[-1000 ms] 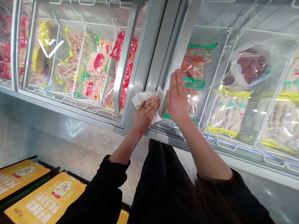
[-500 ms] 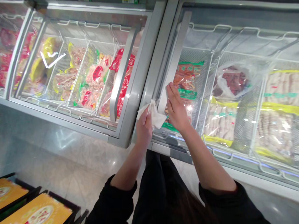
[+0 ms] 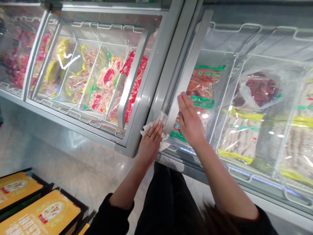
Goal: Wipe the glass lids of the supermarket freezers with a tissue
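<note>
My left hand (image 3: 149, 144) presses a crumpled white cloth (image 3: 158, 125) flat against the grey frame (image 3: 158, 81) between two chest freezers, fingers stretched over the cloth. My right hand (image 3: 190, 120) lies open on the glass lid of the right freezer (image 3: 244, 65), beside its grey door handle (image 3: 188, 71), fingers together and flat. Under that glass, just past my right hand, lies a packet with orange and green print (image 3: 204, 80).
The left freezer (image 3: 80, 75) holds wire baskets of red, yellow and green food packets under a glass lid with a grey handle (image 3: 133, 78). The right one holds pale packets and a bag of dark red meat (image 3: 260, 88). Yellow-printed boxes (image 3: 39, 212) stand on the glossy floor at lower left.
My left hand went from gripping the cloth bunched up to pressing it flat on the frame, slightly lower. My right hand slid a little to the right along the lid. The view shifted.
</note>
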{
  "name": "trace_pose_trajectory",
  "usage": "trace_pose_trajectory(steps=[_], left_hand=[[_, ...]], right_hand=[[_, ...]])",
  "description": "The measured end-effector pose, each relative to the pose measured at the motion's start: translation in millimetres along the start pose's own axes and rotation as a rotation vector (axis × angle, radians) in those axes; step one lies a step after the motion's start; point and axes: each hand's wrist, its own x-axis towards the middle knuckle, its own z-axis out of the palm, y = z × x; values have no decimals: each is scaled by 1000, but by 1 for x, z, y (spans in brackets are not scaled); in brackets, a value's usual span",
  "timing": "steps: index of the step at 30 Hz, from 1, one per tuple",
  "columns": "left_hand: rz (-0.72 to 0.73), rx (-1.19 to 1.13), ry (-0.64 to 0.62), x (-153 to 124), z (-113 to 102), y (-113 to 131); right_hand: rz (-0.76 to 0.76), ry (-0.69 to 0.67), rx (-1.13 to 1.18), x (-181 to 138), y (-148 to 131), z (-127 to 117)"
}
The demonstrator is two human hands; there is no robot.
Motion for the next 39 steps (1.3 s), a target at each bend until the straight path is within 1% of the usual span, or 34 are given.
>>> trace_pose_trajectory(steps=[2,4,6,8,11,13,17,19,21,24,25,27,29,31,34,36,37,39], left_hand=[[38,2,-63,15,-5,-3],[82,-9,-123,20,-10,-8],[107,-23,-176,9,-13,-13],[104,-46,-211,-12,-15,-15],[67,-95,-214,-41,-16,-11],[43,-112,-205,-49,-15,-8],[-9,-140,-173,-52,-11,-2],[-26,-186,-144,-61,-9,5],[-53,-230,-107,-73,-8,17],[-88,-250,-79,-83,-3,51],[-77,-251,-81,-83,-1,64],[-11,-266,-93,-80,3,86],[54,-293,-104,-77,6,93],[52,-301,-93,-81,8,82],[-65,-248,-7,-100,11,43],[-139,-218,55,-113,14,23],[-183,-210,84,-116,16,17],[-279,-203,139,-108,22,12]], right_hand=[[3,-4,2,0,-1,0],[-6,-15,-9,-1,0,-1],[-22,-24,-18,-1,2,-3],[-35,-29,-18,-2,4,-4],[-37,-31,-8,0,6,-3],[-34,-30,-3,2,5,-3],[-24,-28,4,-4,-2,-5],[-10,-27,9,-17,-7,-7],[24,-28,13,-39,-13,-6],[109,-18,20,-82,-22,-3],[138,-10,26,-97,-23,-2],[182,8,37,-122,-25,-1],[205,20,39,-142,-24,-2],[214,21,31,-154,-22,-5],[196,6,10,-163,-21,-8],[166,8,0,-161,-24,-7],[149,13,-3,-158,-27,-5],[111,28,-4,-146,-37,0]])
